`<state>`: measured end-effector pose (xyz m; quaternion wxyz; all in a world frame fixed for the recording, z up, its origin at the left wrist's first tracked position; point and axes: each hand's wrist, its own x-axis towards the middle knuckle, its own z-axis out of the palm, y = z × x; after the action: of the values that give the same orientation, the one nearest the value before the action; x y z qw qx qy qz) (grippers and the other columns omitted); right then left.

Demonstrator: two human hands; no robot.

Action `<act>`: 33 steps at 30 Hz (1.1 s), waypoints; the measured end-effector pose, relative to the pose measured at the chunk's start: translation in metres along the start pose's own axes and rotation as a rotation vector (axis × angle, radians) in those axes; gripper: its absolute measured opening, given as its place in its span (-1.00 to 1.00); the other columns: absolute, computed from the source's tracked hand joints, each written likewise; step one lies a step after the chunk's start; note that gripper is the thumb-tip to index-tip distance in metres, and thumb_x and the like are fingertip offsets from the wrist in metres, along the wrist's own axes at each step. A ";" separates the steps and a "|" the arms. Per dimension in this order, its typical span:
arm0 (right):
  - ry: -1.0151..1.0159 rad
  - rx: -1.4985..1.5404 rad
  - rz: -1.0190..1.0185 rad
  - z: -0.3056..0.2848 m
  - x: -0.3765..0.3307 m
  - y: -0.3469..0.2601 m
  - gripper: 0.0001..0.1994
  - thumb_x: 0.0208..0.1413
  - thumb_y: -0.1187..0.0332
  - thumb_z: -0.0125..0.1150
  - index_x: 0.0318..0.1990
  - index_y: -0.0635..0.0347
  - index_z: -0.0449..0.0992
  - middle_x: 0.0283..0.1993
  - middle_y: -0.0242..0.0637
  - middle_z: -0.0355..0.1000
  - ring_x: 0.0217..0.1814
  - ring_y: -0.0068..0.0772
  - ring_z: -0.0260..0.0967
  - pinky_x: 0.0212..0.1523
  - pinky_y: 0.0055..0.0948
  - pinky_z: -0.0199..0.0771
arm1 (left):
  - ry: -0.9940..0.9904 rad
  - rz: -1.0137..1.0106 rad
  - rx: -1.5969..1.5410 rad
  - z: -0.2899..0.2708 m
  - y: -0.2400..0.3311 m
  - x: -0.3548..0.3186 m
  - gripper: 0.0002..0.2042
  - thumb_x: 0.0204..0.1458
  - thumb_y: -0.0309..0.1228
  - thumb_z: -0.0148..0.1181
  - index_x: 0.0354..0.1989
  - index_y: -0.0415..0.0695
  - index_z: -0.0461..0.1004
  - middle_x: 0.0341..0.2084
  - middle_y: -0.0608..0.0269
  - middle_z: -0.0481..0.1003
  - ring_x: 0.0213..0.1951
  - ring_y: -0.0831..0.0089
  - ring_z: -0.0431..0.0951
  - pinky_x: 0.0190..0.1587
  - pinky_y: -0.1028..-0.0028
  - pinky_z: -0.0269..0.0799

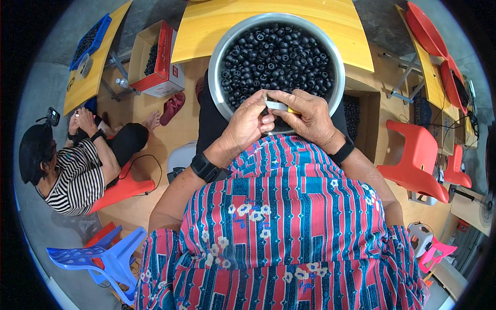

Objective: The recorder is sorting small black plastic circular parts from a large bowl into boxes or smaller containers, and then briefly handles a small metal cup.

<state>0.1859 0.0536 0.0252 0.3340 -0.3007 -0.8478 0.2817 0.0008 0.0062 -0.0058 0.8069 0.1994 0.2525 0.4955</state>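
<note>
left hand (pixel 250 124) pinching small black ring (pixel 266 110) | right hand (pixel 307 118) gripping yellow-handled blade (pixel 281 107) | over metal bowl (pixel 219 57) of black rings (pixel 276 57)

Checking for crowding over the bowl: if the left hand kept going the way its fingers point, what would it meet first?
The left hand points right, so it would probably meet the right hand first, at the small white piece they pinch; depth is unclear.

Small black ring-shaped part (pixel 267 110) — pinched between both sets of fingertips at the near rim of the metal bowl (pixel 219 57), mostly hidden. Thin white strip with a yellow end (pixel 281 107) — lying roughly level across the right hand's fingers.
</note>
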 end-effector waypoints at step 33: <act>0.284 0.386 0.364 0.001 0.000 0.018 -0.71 0.11 0.45 0.26 -0.01 0.33 0.54 -0.04 -0.20 0.55 0.00 -0.50 0.46 0.06 -0.51 0.40 | 0.094 0.307 1.792 0.014 0.034 -0.015 -0.83 0.09 -0.46 0.10 -0.14 -0.16 0.45 -0.30 0.09 0.47 -0.25 0.10 0.50 -0.19 0.27 0.41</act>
<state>0.1914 0.0654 0.0120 0.4442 -0.4149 -0.6556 0.4480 -0.0203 0.0062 0.0279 0.2640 0.7629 0.5462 0.2233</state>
